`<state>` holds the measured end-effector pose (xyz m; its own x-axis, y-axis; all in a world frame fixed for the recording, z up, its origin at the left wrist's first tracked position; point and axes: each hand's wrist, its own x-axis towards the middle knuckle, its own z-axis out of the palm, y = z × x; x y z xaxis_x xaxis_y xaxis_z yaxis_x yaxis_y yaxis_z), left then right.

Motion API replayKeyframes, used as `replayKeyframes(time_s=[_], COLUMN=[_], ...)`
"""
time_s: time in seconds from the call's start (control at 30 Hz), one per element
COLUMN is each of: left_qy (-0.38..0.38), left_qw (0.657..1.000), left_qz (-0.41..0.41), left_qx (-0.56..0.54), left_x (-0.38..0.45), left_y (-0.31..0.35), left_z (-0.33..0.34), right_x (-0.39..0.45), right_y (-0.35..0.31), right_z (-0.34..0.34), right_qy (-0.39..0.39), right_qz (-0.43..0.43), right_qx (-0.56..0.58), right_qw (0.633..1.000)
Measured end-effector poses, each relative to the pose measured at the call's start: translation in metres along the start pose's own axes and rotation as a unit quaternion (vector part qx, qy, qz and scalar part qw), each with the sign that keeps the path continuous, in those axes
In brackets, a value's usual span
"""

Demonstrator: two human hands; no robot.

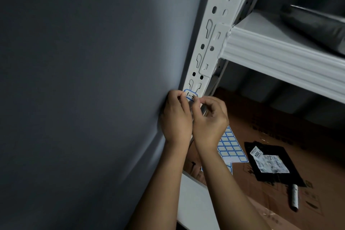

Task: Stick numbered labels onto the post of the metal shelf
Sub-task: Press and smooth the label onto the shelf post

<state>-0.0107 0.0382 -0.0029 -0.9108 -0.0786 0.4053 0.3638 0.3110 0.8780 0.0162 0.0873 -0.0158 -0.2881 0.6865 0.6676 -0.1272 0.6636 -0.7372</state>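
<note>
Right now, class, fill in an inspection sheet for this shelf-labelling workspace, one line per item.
Surface: brown cardboard covers the lower shelf.
Job's things: label reading 1-3 held against the white post; blue-bordered label sheet on the cardboard.
Clutter: black packet with a printed slip; marker beside it.
Hands: left hand and right hand both pinch the label.
Cables: nothing seen.
Surroundings: grey wall on the left; dark bag on the upper shelf.
</note>
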Motion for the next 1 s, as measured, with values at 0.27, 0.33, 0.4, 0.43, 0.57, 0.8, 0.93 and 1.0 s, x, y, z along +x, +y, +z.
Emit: replayKeyframes(time_s=[0.27,0.33,0.4,0.43,0.57,0.8,0.93,1.0], left_qy=[-0.001,-0.002,-0.004,-0.004,-0.002,-0.003,-0.02,-0.035], left_qw=[1.0,1.0,1.0,1.0,1.0,1.0,1.0,0.999], left_qz=[0.01,0.012,0.014,0.014,0.019,0.028,0.009,0.01], left_qx=[-0.001,-0.002,0.0,0.001,0.003,0.006,-0.015,-0.038], left_x=[0.0,0.001,0.001,0.002,0.002,0.003,0.003,0.001], left_y=[-0.001,-0.003,-0.005,-0.006,-0.006,-0.009,-0.009,-0.011], left_z=[0.0,0.0,0.0,-0.001,-0.001,0.0,-0.003,-0.006], right_x=[0.002,0.003,0.004,0.004,0.006,0.011,0.019,0.023], right_y=[0.002,0.002,0.003,0.004,0.002,0.002,0.011,0.014], right_z=[0.003,0.004,0.005,0.005,0.006,-0.003,-0.011,-0.013], right_qy=[0.011,0.012,0.014,0.015,0.007,-0.055,-0.125,-0.166], right_qz=[-0.011,-0.011,-0.01,-0.009,0.009,0.074,0.069,0.069], right_qx=[-0.013,-0.012,-0.006,-0.004,0.005,0.135,0.16,0.163], right_qw=[1.0,1.0,1.0,1.0,1.0,0.986,0.977,0.97])
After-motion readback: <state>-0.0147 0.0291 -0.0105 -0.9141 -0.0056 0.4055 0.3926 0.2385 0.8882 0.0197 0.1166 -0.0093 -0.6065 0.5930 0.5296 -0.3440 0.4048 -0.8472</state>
